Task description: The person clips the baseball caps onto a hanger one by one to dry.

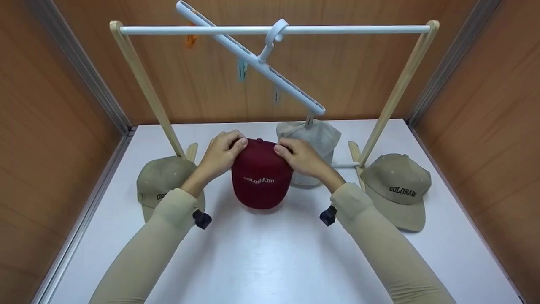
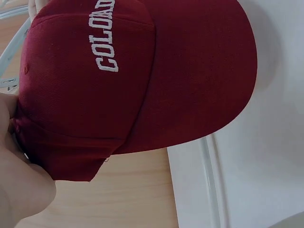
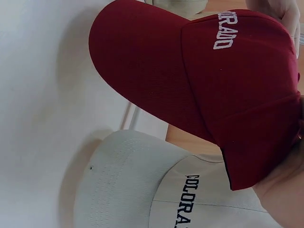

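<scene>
Currently, both hands (image 1: 221, 153) (image 1: 301, 157) grip the maroon cap (image 1: 262, 175). Only the right wrist view reveals lettering (image 3: 186, 202) on the pale cap (image 3: 142, 183).

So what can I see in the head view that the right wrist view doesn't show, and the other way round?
Only the head view shows the hanger's hook, the person's sleeves and the tan cap on the right. Only the right wrist view shows the dark lettering on the pale grey cap. Both show that cap and the maroon cap, held by the left hand and the right hand.
</scene>
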`<state>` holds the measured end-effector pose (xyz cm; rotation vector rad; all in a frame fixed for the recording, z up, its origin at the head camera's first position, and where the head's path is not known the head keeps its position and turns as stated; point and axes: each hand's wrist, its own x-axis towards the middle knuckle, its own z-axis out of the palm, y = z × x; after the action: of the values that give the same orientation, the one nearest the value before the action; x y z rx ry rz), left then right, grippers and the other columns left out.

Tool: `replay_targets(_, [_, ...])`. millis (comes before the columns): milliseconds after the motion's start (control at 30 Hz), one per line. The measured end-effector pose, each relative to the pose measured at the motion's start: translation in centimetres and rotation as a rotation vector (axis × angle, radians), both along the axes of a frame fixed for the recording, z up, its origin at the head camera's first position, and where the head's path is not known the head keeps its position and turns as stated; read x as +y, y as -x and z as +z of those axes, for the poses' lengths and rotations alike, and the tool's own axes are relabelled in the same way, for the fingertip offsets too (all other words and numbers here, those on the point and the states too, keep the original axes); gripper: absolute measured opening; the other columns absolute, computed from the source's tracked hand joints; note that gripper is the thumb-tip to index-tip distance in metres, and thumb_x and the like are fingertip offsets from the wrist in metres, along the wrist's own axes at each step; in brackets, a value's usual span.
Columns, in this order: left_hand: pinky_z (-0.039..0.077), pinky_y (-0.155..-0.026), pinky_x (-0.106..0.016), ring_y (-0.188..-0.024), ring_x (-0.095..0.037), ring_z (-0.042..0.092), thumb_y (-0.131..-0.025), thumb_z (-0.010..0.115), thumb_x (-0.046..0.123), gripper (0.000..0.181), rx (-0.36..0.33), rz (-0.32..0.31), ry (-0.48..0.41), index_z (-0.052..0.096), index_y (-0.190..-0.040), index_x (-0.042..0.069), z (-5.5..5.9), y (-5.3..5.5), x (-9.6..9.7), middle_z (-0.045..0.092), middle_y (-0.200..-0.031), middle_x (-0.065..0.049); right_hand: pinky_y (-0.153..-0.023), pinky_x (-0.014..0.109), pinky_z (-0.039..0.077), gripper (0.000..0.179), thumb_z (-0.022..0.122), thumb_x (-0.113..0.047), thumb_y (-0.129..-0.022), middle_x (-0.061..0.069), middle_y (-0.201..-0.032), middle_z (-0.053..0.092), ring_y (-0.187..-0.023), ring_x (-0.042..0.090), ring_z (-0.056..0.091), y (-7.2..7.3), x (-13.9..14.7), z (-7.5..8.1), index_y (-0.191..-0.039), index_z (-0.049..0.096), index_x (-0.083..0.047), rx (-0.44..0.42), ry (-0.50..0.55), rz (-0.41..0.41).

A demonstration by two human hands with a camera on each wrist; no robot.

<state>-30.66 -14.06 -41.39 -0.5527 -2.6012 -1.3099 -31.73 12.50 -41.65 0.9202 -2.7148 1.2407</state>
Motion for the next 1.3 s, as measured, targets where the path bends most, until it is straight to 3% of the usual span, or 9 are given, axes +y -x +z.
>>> replay_targets(300, [0.041,-0.085,-0.040,-0.092,-0.021,0.051,-0.111,0.059,0.024,0.023,0.011,-0.006,-0.002,0.074,-0.103,0.009,0.7,0.1,0.3,0.070,-0.096,-0.007,-0.069,0.033,0.041,0.029,0.053,-0.026,-0.113,-0.003,-0.076,0.046,-0.075,0.014,0.047,0.2,0.4,0.6,-0.088,0.057,-0.011,0.026,0.011,0.003])
replay_targets(633, [0.044,-0.085,-0.039,-0.093,-0.021,0.052,-0.112,0.055,0.025,0.025,-0.002,-0.030,-0.020,0.071,-0.106,0.007,1.0,0.4,0.6,0.065,-0.101,-0.008,-0.071,0.034,0.042,0.029,0.054,-0.027,-0.113,-0.001,-0.077,0.049,-0.076,0.015,0.049,0.0,0.1,1.8,-0.090,0.060,-0.010,0.020,0.020,-0.058])
replay_targets(867, [0.044,-0.081,-0.038,-0.089,-0.020,0.052,-0.113,0.052,0.024,0.024,0.034,-0.046,-0.026,0.066,-0.105,0.007,1.4,0.4,0.9,0.062,-0.097,-0.007,-0.070,0.034,0.041,0.030,0.055,-0.025,-0.112,-0.001,-0.077,0.048,-0.075,0.016,0.048,0.1,-0.2,2.3,-0.087,0.058,-0.010,0.050,0.030,-0.089])
replay_targets(1300, [0.044,-0.082,-0.039,-0.091,-0.021,0.052,-0.113,0.051,0.023,0.024,0.053,-0.056,-0.017,0.066,-0.107,0.006,1.8,0.7,1.0,0.063,-0.100,-0.008,-0.074,0.033,0.044,0.023,0.055,-0.021,-0.112,0.002,-0.084,0.059,-0.079,0.015,0.052,0.4,-0.3,3.0,-0.103,0.070,-0.006,0.088,0.041,-0.100])
